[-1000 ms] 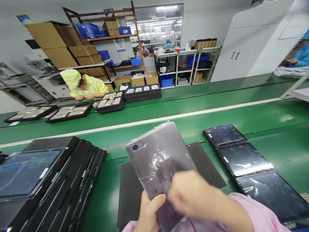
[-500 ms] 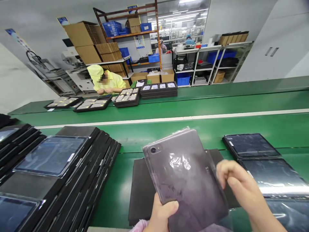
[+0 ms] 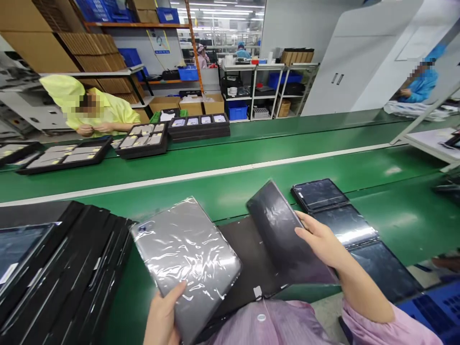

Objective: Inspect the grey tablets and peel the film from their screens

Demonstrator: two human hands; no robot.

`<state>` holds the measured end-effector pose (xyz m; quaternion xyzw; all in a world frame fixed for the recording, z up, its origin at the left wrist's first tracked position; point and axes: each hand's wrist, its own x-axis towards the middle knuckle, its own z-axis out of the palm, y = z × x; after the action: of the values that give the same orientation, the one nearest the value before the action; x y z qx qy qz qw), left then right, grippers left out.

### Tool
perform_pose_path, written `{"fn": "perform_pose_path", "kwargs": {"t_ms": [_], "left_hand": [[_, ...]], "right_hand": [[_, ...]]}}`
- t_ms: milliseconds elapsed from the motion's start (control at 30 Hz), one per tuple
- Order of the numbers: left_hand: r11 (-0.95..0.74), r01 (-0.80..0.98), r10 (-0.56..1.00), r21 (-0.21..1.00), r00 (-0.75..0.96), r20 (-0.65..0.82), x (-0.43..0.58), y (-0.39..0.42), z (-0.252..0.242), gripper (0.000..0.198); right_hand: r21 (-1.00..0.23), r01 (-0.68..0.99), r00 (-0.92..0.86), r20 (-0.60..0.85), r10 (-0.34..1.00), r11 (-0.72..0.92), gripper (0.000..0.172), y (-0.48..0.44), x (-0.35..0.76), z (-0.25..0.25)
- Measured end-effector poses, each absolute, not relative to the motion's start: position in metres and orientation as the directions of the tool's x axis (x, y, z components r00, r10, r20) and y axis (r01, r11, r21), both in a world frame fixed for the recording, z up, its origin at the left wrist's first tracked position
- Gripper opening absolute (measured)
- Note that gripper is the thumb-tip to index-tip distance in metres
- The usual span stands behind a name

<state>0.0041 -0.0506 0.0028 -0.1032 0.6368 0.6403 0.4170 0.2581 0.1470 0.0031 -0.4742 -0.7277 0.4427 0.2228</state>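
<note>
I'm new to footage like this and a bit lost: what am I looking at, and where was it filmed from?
There is no machine here: these are a person's bare hands, filmed by one camera worn on the head, looking forward and down. The left hand holds a grey rectangular tablet in shiny clear film, its back showing. The right hand grips a thin dark rectangular slab, tilted. On the long green work surface lie a stack of flat black slabs to the left and a row of dark glossy screens to the right. Across it, another person in yellow works behind black trays.
</note>
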Motion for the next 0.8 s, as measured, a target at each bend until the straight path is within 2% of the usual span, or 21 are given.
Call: {"fn": "perform_pose_path", "kwargs": {"t_ms": [67,100,133,167,233,300,367,467,533,600,667,733,800], "left_hand": [[0.127,-0.666,0.394,0.735,-0.646,-0.654,0.002,-0.052,0.005,0.052],[0.121,-0.672,0.397,0.73,-0.642,-0.656,0.003,-0.052,0.005,0.051],[0.118,-0.679,0.406,0.724,-0.633,-0.66,0.006,-0.052,0.004,0.05],[0.116,-0.69,0.417,0.714,-0.619,-0.666,0.009,-0.052,0.002,0.048],[0.116,-0.719,0.44,0.685,-0.581,-0.684,0.018,-0.052,-0.003,0.043],[0.11,-0.74,0.463,0.663,-0.552,-0.693,0.026,-0.051,-0.008,0.04],[0.103,-0.75,0.486,0.654,-0.536,-0.691,0.032,-0.05,-0.011,0.041],[0.084,-0.743,0.515,0.664,-0.538,-0.667,0.04,-0.047,-0.009,0.04],[0.071,-0.731,0.548,0.679,-0.54,-0.639,0.044,-0.045,-0.003,0.037],[0.066,-0.718,0.589,0.693,-0.532,-0.608,0.048,-0.041,0.005,0.033],[0.072,-0.706,0.609,0.705,-0.529,-0.591,0.052,-0.037,0.011,0.028],[0.081,-0.692,0.614,0.718,-0.533,-0.583,0.054,-0.031,0.013,0.024],[0.097,-0.661,0.635,0.744,-0.535,-0.558,0.057,-0.024,0.011,0.021]], "right_hand": [[-0.525,0.795,-0.416,-0.105,0.903,0.305,0.052,0.141,0.242,-0.003],[-0.347,0.873,-0.41,-0.141,0.901,0.343,0.056,0.135,0.23,-0.01],[-0.224,0.9,-0.415,-0.178,0.892,0.374,0.058,0.128,0.216,-0.02],[-0.187,0.891,-0.447,-0.21,0.87,0.413,0.06,0.12,0.203,-0.031],[-0.29,0.868,-0.476,-0.258,0.841,0.402,0.055,0.107,0.182,-0.053],[-0.447,0.819,-0.509,-0.274,0.816,0.36,0.042,0.102,0.173,-0.064],[-0.555,0.759,-0.548,-0.263,0.794,0.34,0.031,0.105,0.175,-0.061],[-0.807,0.545,-0.641,-0.226,0.734,0.228,0.036,0.12,0.187,-0.036],[-0.902,0.369,-0.703,-0.113,0.703,0.224,0.033,0.13,0.196,-0.015],[-0.861,0.323,-0.735,0.033,0.678,0.392,0.036,0.136,0.202,0.002],[-0.717,0.376,-0.737,0.151,0.658,0.586,0.04,0.136,0.203,0.014],[-0.574,0.416,-0.722,0.262,0.64,0.705,0.037,0.128,0.197,0.02],[-0.526,0.287,-0.756,0.389,0.527,0.8,0.033,0.108,0.184,0.021]]}}
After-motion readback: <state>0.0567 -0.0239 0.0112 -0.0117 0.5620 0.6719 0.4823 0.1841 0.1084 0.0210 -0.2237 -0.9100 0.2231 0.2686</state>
